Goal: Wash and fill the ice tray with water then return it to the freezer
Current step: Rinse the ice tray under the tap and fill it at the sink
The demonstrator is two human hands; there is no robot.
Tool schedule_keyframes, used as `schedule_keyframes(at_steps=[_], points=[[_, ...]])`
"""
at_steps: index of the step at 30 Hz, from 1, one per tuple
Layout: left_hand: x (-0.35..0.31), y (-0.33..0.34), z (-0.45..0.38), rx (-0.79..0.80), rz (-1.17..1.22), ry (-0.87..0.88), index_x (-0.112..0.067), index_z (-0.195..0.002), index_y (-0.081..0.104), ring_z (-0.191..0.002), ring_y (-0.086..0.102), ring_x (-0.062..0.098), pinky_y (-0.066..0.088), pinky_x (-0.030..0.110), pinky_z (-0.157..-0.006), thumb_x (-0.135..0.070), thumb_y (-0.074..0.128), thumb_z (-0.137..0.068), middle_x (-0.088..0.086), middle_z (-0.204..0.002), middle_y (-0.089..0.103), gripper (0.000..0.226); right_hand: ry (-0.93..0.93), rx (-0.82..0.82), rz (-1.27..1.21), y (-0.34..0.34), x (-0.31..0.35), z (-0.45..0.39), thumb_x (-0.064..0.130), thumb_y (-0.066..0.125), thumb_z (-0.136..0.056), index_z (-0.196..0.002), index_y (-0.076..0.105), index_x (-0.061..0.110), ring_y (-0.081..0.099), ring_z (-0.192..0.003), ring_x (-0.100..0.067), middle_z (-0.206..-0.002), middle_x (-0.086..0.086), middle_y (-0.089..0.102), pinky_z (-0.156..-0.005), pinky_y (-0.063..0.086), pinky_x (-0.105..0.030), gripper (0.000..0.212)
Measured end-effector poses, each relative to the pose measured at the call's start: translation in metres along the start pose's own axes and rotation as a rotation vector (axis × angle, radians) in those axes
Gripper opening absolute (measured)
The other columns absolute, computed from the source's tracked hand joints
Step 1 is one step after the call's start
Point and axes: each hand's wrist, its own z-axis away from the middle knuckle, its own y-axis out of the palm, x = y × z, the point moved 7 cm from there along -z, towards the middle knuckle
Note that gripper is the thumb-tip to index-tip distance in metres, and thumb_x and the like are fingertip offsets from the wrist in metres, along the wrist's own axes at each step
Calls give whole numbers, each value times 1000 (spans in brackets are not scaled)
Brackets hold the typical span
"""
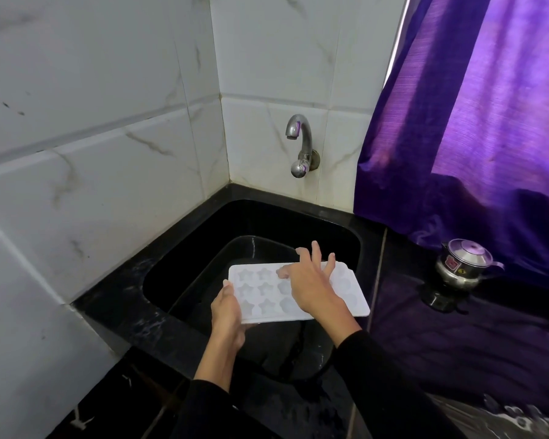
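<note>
Over the black sink (178,264), the white ice tray (266,296) is held cavity-side up, its long axis running left to right, star and round moulds showing no water I can make out. The left hand (227,308) grips its left edge; the right hand (311,283) lies spread open on top. The tap (300,144) on the tiled wall runs dry.

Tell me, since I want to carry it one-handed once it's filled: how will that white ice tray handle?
The ice tray is wide, flat and thin, so it probably flexes and tips when gripped by one edge, as the left hand does now. Its shallow moulds would likely spill. It may be slippery if wet; the right hand rests spread on top.
</note>
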Motion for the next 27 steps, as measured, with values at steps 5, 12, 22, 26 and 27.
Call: schedule_keyframes(at_steps=[5,12,22,26,27], points=[[0,1,-1,-5,8,4,-18,-113,52,-89,65,29,54,39,-61,-41,29,-102,9,-102,66,35,9,3,0,0,0,-1,-17,51,-83,-133,56,29,-13,-148,-38,-160,-15,10,-115,-10,-62,68],[-1,3,-1,8,18,-11,-18,-113,52,-90,65,29,54,40,-62,-41,29,-102,9,-101,66,34,-14,-82,-75,-8,6,-4,-18,50,-81,-119,56,20,-14,-148,-38,-158,-16,10,-116,-7,-62,53],[2,6,-4,-14,-6,-11,-19,-112,55,-90,67,30,57,45,-73,-42,30,-102,10,-102,68,36,-86,-21,25,2,27,-8,-8,57,-87,-128,60,27,-18,-147,-39,-161,-15,4,-115,-8,-62,53],[2,6,-3,-7,9,-19,-19,-111,55,-92,67,31,57,45,-72,-41,29,-102,11,-104,68,35,-67,-26,34,2,29,-11,-3,59,-88,-122,64,24,-16,-147,-38,-161,-14,6,-116,-8,-62,44],[2,6,-4,-9,9,-20,-19,-111,55,-91,67,31,57,44,-70,-42,30,-102,11,-103,68,36,-69,-20,35,2,30,-12,-2,59,-89,-123,64,24,-15,-147,-38,-161,-14,7,-116,-8,-62,43]])
